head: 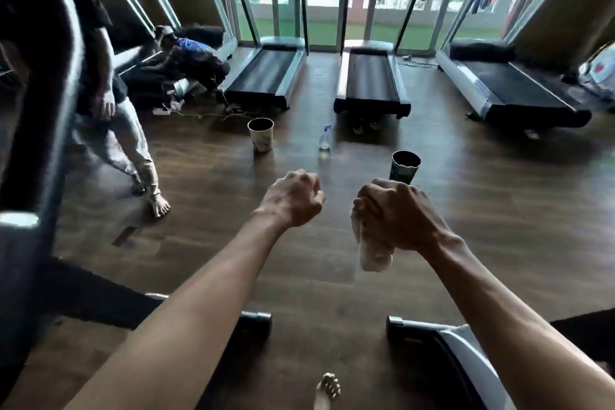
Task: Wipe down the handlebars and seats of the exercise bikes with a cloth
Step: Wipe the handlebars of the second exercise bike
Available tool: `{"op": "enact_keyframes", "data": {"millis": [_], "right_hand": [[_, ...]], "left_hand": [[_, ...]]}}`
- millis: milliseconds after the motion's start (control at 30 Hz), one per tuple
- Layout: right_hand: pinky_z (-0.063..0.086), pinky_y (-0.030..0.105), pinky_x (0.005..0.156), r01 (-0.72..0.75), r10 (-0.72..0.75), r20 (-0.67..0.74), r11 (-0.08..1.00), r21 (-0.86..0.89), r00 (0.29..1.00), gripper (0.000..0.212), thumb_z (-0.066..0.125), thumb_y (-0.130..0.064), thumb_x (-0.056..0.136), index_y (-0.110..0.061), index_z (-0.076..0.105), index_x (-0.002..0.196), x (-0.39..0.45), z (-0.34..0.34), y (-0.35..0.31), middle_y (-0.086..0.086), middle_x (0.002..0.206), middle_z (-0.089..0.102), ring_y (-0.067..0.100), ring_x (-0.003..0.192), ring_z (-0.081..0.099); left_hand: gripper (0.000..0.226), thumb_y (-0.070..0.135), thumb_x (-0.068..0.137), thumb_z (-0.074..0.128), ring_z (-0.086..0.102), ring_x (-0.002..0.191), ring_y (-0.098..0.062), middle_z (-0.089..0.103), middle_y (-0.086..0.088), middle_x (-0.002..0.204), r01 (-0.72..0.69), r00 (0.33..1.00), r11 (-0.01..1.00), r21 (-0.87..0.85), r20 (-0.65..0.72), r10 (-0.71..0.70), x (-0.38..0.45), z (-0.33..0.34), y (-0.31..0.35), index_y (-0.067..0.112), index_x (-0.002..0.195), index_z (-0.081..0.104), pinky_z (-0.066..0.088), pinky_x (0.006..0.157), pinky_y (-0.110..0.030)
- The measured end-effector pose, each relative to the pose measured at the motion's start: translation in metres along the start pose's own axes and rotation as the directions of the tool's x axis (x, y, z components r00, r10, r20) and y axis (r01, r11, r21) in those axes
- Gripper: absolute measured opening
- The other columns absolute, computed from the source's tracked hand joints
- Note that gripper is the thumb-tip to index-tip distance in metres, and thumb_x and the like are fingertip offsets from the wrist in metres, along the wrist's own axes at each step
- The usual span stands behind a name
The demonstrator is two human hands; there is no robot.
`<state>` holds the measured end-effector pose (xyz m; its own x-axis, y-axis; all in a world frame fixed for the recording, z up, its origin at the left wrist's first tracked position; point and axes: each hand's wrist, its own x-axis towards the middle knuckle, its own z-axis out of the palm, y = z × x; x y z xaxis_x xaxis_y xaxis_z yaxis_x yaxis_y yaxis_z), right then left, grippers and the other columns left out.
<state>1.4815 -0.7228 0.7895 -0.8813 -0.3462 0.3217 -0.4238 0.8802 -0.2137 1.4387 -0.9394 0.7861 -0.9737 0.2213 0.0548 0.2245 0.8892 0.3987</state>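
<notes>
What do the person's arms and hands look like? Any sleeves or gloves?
Both forearms are bare: no sleeves show. The left hand and right hand have no gloves, and no watch, ring or band shows. Veins and tendons stand out along both arms.

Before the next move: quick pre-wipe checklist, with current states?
1. Cloth in hand: ok, the right hand holds it bunched, grip closed around it.
2. Left hand free: ok, curled, holding nothing.
3. Handlebar or seat within reach: cannot tell, none plainly visible near the hands.
4. Spray bottle to hand: not ok, it stands on the floor ahead.
5. Path ahead: not ok, two cups stand on the floor.
6. Bystander: ok, another person stands off to the left.
</notes>
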Motion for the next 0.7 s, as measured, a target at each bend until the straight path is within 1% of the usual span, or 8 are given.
{"op": "enact_keyframes", "data": {"millis": [67, 133, 233, 333, 400, 500, 567, 700], "right_hand": [[0.053, 0.037, 0.069, -0.026, 0.026, 0.0, 0.999, 0.02, 1.0, 0.042, 0.038, -0.054, 0.093, -0.024, 0.067, 0.093, 0.029, 0.009, 0.022, -0.01, 0.092, 0.066, 0.019, 0.081, 0.065], [0.052, 0.037, 0.069, -0.079, 0.081, -0.026, 0.995, 0.054, 0.996, 0.044, 0.036, -0.056, 0.089, -0.024, 0.067, 0.093, 0.057, 0.015, 0.049, -0.01, 0.092, 0.066, 0.02, 0.082, 0.065], [0.047, 0.032, 0.067, -0.217, 0.223, -0.06, 0.972, 0.091, 0.973, 0.041, 0.039, -0.054, 0.086, -0.025, 0.067, 0.093, 0.096, 0.021, 0.09, -0.011, 0.093, 0.067, 0.02, 0.082, 0.065], [0.051, 0.034, 0.073, -0.292, 0.3, -0.072, 0.951, 0.106, 0.951, 0.032, 0.047, -0.048, 0.089, -0.025, 0.069, 0.095, 0.137, 0.028, 0.128, -0.009, 0.099, 0.07, 0.023, 0.087, 0.066], [0.052, 0.036, 0.074, -0.336, 0.344, -0.074, 0.936, 0.103, 0.936, 0.025, 0.051, -0.044, 0.091, -0.026, 0.069, 0.094, 0.159, 0.033, 0.152, -0.009, 0.097, 0.069, 0.025, 0.087, 0.067], [0.054, 0.039, 0.074, -0.371, 0.377, -0.077, 0.925, 0.085, 0.923, 0.033, 0.045, -0.05, 0.087, -0.026, 0.067, 0.092, 0.191, 0.037, 0.192, -0.01, 0.093, 0.068, 0.025, 0.084, 0.066], [0.055, 0.04, 0.076, -0.387, 0.393, -0.087, 0.918, 0.083, 0.915, 0.036, 0.043, -0.051, 0.086, -0.026, 0.067, 0.092, 0.209, 0.037, 0.216, -0.009, 0.094, 0.068, 0.023, 0.085, 0.066], [0.055, 0.04, 0.076, -0.467, 0.47, -0.126, 0.882, 0.052, 0.874, 0.039, 0.04, -0.052, 0.086, -0.023, 0.065, 0.092, 0.254, 0.036, 0.293, -0.007, 0.092, 0.068, 0.022, 0.085, 0.066]], "left_hand": [[0.022, 0.033, 0.097, 0.053, 0.061, 0.11, -0.028, 0.065, -0.006, 0.117, -0.001, 1.0, 1.0, -0.019, 0.02, 0.001, 0.044, 0.01, -0.002, 0.019, 0.103, 0.069, 0.051, 0.095, -0.04], [0.022, 0.033, 0.096, 0.053, 0.062, 0.109, -0.028, 0.065, -0.006, 0.117, -0.004, 0.998, 0.999, -0.037, 0.06, 0.007, 0.084, 0.018, -0.002, 0.019, 0.104, 0.069, 0.051, 0.095, -0.04], [0.022, 0.034, 0.097, 0.054, 0.061, 0.109, -0.027, 0.064, -0.005, 0.117, -0.006, 0.994, 0.999, -0.034, 0.107, 0.01, 0.145, 0.019, -0.004, 0.019, 0.106, 0.069, 0.05, 0.095, -0.039], [0.023, 0.032, 0.099, 0.054, 0.06, 0.11, -0.026, 0.064, -0.004, 0.118, -0.025, 0.996, 0.998, -0.051, 0.081, 0.029, 0.209, 0.018, -0.004, 0.018, 0.108, 0.068, 0.049, 0.094, -0.036], [0.021, 0.032, 0.098, 0.055, 0.06, 0.111, -0.026, 0.064, -0.004, 0.117, -0.055, 0.995, 0.997, -0.059, 0.083, 0.06, 0.25, 0.023, 0.001, 0.019, 0.106, 0.069, 0.048, 0.093, -0.035], [0.019, 0.032, 0.097, 0.056, 0.061, 0.113, -0.029, 0.066, -0.006, 0.117, -0.112, 0.988, 0.991, -0.077, 0.1, 0.12, 0.316, 0.04, 0.016, 0.02, 0.102, 0.069, 0.049, 0.095, -0.037], [0.02, 0.031, 0.097, 0.056, 0.061, 0.113, -0.029, 0.066, -0.007, 0.117, -0.158, 0.978, 0.984, -0.077, 0.128, 0.167, 0.352, 0.05, 0.028, 0.018, 0.104, 0.07, 0.049, 0.096, -0.038], [0.018, 0.032, 0.097, 0.056, 0.061, 0.111, -0.028, 0.065, -0.005, 0.115, -0.288, 0.938, 0.953, -0.089, 0.176, 0.3, 0.457, 0.076, 0.067, 0.02, 0.103, 0.068, 0.05, 0.096, -0.041]]}}
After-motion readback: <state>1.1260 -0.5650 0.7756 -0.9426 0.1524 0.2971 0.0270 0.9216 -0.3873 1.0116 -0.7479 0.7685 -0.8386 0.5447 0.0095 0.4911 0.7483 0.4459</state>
